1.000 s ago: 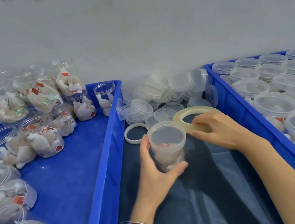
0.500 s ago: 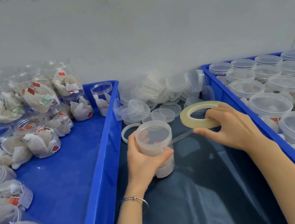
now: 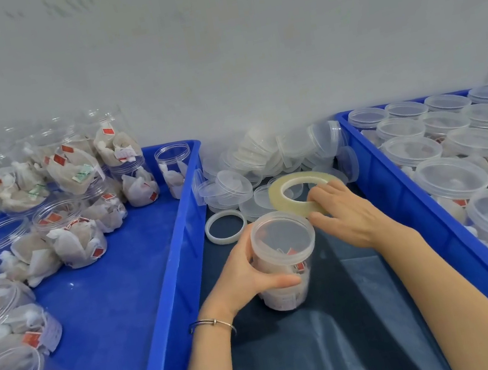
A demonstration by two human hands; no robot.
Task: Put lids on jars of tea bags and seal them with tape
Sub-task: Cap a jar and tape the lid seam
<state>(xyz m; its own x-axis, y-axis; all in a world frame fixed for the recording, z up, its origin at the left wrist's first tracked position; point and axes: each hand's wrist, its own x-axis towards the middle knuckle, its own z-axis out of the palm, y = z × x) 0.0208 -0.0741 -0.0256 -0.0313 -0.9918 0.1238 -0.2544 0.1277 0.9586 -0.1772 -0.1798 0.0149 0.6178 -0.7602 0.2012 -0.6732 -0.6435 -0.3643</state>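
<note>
lidded clear plastic jar of tea bags clamped in left hand; right hand grips yellowish tape roll. sealing step; next, wrap tape round lid seam.

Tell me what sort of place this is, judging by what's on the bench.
Probably a small packing station for tea bags, not a home kitchen. The left blue tray holds many open jars of tea bags, a pile of loose lids sits at the back, and the right blue tray is full of lidded jars.
</note>
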